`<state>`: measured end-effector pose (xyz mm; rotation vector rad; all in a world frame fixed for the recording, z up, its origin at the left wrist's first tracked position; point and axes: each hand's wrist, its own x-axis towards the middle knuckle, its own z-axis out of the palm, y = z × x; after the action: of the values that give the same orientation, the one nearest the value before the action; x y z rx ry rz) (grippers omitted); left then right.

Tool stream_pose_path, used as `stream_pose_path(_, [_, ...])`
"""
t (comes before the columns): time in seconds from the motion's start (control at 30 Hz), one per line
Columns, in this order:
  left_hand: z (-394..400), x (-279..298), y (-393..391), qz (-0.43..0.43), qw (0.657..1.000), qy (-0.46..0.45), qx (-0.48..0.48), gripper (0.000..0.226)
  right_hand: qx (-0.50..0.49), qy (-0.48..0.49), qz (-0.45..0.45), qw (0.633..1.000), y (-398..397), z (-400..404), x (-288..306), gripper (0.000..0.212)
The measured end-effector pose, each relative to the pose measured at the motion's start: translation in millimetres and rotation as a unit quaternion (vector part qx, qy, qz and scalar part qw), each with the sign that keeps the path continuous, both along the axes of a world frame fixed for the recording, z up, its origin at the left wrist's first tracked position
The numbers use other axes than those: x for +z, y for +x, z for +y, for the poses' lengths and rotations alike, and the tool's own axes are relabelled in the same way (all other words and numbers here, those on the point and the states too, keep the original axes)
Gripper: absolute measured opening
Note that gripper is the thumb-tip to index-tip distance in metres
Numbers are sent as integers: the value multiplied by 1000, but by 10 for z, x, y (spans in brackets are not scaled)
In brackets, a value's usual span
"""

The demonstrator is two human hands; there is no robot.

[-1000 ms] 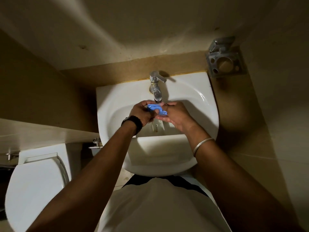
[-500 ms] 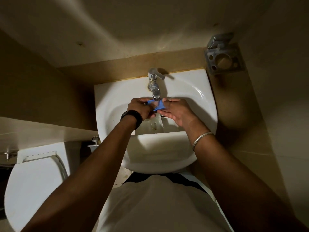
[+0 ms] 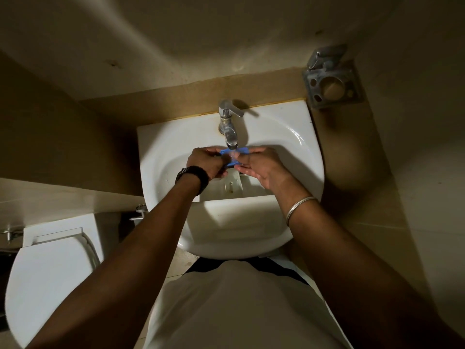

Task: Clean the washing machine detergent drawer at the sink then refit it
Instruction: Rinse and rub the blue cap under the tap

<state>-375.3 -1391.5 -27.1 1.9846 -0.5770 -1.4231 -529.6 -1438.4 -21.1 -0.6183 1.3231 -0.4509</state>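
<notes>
A small blue plastic piece is held under the spout of the chrome tap, where water runs over it. My left hand pinches its left end and my right hand pinches its right end. Both hands are over the basin of the white sink. Below them in the basin lies the white detergent drawer, partly hidden by my wrists.
A metal wall holder is mounted to the right of the sink. A white toilet with its lid down stands at the lower left, with a valve between it and the sink. Beige walls close in on both sides.
Both hands have stayed under the tap, turning the blue piece slightly so it now spreads wider between them.
</notes>
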Motion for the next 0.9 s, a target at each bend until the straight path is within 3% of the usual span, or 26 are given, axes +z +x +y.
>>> stream_pose_path(0.1, [-50,33,-35,-17,1000,7,20,16,-40,-1,1,999,2,0,-8,35])
stream_pose_path(0.23, [-46,6,-53,-7,1000,-2,9,10,-31,-36,32,998,61,-55,-8,22])
stream_pose_path(0.33, [19,-26,-32,53,998,-33,4,7,-23,-28,25,999,62,-116,12,15])
stream_pose_path(0.4, [61,-54,22,52,998,-47,-11,18,-16,6,-1,1000,37,-145,22,16])
stream_pose_path(0.53, [79,-13,72,-41,997,-52,-44,33,21,60,-19,998,10,-126,23,25])
stream_pose_path(0.67, [87,38,54,-18,997,-53,-45,42,-11,93,-34,995,6,-118,28,26])
stream_pose_path(0.8, [119,42,71,-33,993,-23,-107,29,31,68,7,997,-36,-126,-22,16])
stream_pose_path(0.9, [145,15,52,-6,995,-38,-93,22,22,21,40,999,-74,-136,-81,24])
